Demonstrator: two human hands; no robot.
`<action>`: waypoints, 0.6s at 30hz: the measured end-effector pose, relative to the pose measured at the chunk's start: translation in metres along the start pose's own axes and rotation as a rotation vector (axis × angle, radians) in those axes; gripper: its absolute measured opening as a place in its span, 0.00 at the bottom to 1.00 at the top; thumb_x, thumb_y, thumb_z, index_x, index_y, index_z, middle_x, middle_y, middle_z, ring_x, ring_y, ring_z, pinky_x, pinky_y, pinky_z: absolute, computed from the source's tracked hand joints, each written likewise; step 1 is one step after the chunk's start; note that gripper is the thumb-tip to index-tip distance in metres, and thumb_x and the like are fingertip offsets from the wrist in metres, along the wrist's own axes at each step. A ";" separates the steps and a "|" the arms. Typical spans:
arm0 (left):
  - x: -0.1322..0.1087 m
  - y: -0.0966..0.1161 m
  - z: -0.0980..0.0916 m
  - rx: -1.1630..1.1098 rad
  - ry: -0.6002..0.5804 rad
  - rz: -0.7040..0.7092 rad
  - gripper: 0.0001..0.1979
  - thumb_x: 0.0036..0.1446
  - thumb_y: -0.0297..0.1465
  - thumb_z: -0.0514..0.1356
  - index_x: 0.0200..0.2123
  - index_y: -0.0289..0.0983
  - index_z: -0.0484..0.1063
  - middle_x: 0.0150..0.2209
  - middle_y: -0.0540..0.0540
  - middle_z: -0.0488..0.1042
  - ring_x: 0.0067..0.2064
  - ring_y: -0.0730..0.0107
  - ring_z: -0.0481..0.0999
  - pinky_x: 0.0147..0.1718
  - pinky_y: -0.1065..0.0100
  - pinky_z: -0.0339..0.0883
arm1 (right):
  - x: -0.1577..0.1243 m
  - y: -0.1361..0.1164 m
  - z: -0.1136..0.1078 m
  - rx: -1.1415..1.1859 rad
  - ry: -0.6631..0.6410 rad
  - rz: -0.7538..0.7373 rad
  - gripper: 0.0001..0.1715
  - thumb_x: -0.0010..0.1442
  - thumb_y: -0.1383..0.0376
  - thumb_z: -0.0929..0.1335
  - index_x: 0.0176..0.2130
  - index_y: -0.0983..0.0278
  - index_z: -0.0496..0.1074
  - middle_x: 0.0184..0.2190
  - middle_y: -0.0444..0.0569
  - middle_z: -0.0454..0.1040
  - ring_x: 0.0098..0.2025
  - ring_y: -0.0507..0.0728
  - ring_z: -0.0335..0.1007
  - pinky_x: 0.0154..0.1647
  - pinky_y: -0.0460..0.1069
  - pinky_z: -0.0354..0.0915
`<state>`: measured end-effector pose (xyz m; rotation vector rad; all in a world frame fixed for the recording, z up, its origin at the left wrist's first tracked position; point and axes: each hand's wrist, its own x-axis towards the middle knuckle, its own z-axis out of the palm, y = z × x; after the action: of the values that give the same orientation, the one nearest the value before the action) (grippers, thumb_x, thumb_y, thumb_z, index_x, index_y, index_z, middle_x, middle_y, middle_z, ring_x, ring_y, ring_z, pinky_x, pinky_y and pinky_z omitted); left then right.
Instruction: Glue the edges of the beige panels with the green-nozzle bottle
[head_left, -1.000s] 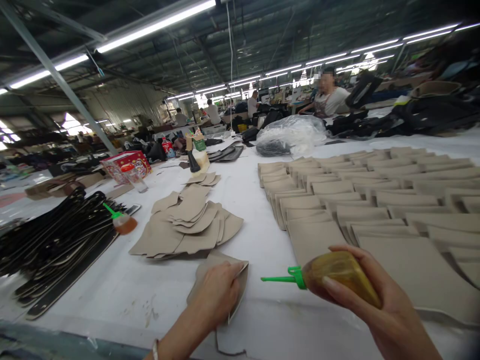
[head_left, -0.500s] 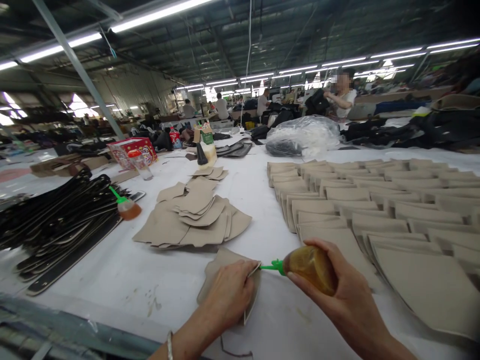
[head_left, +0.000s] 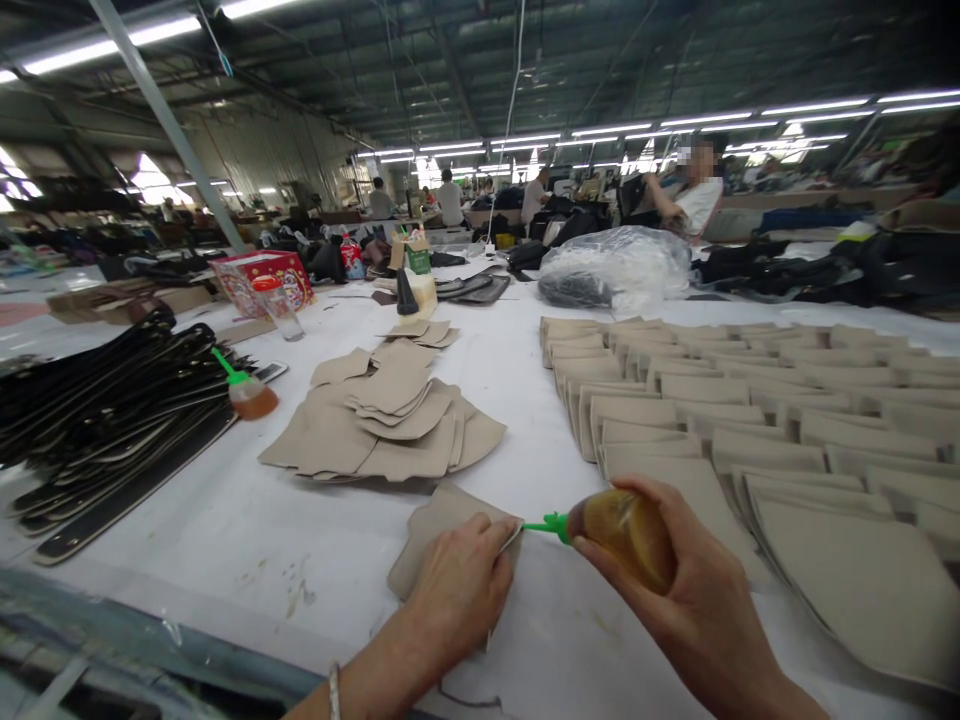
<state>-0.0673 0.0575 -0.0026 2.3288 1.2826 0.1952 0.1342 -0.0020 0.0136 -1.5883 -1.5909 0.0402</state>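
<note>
My left hand (head_left: 465, 578) hides the near part of the beige piece (head_left: 433, 517). My right hand (head_left: 694, 575) partly covers the amber bottle (head_left: 626, 532). Black strips (head_left: 120, 415) cut off at left edge, beige rows (head_left: 645, 405) at right. Print on far red bottle (head_left: 351, 258) too small.

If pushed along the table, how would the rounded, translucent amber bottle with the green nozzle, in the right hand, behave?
The bottle would probably roll readily, given its bulging body. The slim green nozzle may catch or turn it. Its glossy wall could feel slippery to the bare right hand.
</note>
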 end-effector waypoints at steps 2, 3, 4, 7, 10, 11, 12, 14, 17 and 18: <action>0.000 -0.001 -0.001 0.000 -0.004 -0.002 0.21 0.59 0.27 0.48 0.52 0.44 0.70 0.41 0.46 0.74 0.42 0.60 0.76 0.44 0.63 0.67 | 0.000 0.002 0.000 0.005 -0.011 0.039 0.23 0.57 0.51 0.70 0.49 0.57 0.64 0.37 0.44 0.72 0.34 0.57 0.71 0.37 0.49 0.68; 0.000 -0.001 -0.001 -0.001 -0.005 -0.001 0.21 0.59 0.27 0.48 0.52 0.44 0.70 0.41 0.46 0.74 0.42 0.60 0.76 0.44 0.63 0.67 | -0.001 0.003 0.000 0.016 -0.032 0.072 0.24 0.57 0.51 0.70 0.49 0.56 0.64 0.37 0.44 0.73 0.34 0.57 0.72 0.37 0.50 0.68; 0.001 0.000 -0.002 0.000 -0.006 0.000 0.20 0.59 0.27 0.48 0.52 0.45 0.70 0.41 0.47 0.75 0.42 0.60 0.76 0.44 0.63 0.67 | -0.001 0.004 -0.001 0.036 -0.060 0.111 0.25 0.56 0.50 0.70 0.49 0.56 0.64 0.36 0.43 0.73 0.34 0.57 0.72 0.37 0.49 0.68; 0.002 0.001 -0.004 0.002 -0.012 -0.003 0.20 0.58 0.26 0.49 0.51 0.45 0.70 0.41 0.47 0.75 0.41 0.61 0.76 0.43 0.65 0.66 | -0.001 0.007 -0.002 0.106 -0.115 0.220 0.27 0.55 0.49 0.71 0.49 0.56 0.63 0.35 0.42 0.74 0.34 0.57 0.73 0.35 0.49 0.68; 0.002 0.002 -0.004 0.011 -0.016 -0.016 0.21 0.58 0.26 0.49 0.52 0.45 0.70 0.40 0.46 0.75 0.41 0.61 0.76 0.41 0.65 0.67 | 0.000 0.008 -0.003 0.127 -0.070 0.251 0.27 0.55 0.48 0.71 0.49 0.57 0.64 0.37 0.44 0.74 0.36 0.59 0.73 0.39 0.51 0.68; 0.002 0.003 -0.003 0.013 -0.016 -0.017 0.21 0.58 0.27 0.49 0.52 0.44 0.70 0.40 0.46 0.75 0.41 0.61 0.76 0.41 0.65 0.67 | 0.000 0.008 -0.004 0.127 -0.062 0.251 0.27 0.55 0.48 0.71 0.49 0.57 0.64 0.37 0.45 0.74 0.36 0.59 0.73 0.40 0.52 0.67; 0.001 0.003 -0.003 0.015 -0.015 -0.018 0.21 0.58 0.27 0.48 0.52 0.44 0.70 0.40 0.46 0.75 0.41 0.60 0.76 0.41 0.65 0.67 | -0.001 0.008 -0.004 0.129 -0.063 0.251 0.27 0.55 0.48 0.71 0.49 0.57 0.64 0.38 0.45 0.74 0.36 0.59 0.73 0.41 0.52 0.67; 0.000 0.003 -0.003 0.011 -0.015 -0.015 0.20 0.58 0.27 0.48 0.51 0.45 0.70 0.39 0.46 0.75 0.40 0.60 0.76 0.41 0.64 0.67 | -0.002 0.008 -0.005 0.139 -0.083 0.251 0.27 0.55 0.48 0.71 0.48 0.58 0.64 0.37 0.45 0.74 0.35 0.59 0.73 0.39 0.51 0.67; -0.002 0.003 -0.003 0.003 -0.014 -0.009 0.21 0.59 0.27 0.48 0.52 0.46 0.70 0.39 0.47 0.74 0.40 0.60 0.76 0.41 0.64 0.67 | -0.002 0.009 -0.005 0.164 -0.136 0.272 0.27 0.55 0.48 0.71 0.48 0.58 0.63 0.35 0.44 0.74 0.34 0.58 0.72 0.35 0.50 0.68; -0.002 0.003 -0.003 0.004 -0.012 -0.007 0.21 0.59 0.27 0.48 0.52 0.46 0.70 0.39 0.47 0.74 0.40 0.60 0.76 0.41 0.63 0.67 | -0.001 0.010 -0.005 0.172 -0.143 0.284 0.27 0.55 0.48 0.71 0.48 0.58 0.63 0.35 0.43 0.74 0.34 0.58 0.72 0.35 0.50 0.68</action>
<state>-0.0669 0.0555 0.0018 2.3248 1.2865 0.1768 0.1447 -0.0034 0.0108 -1.6919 -1.4142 0.4412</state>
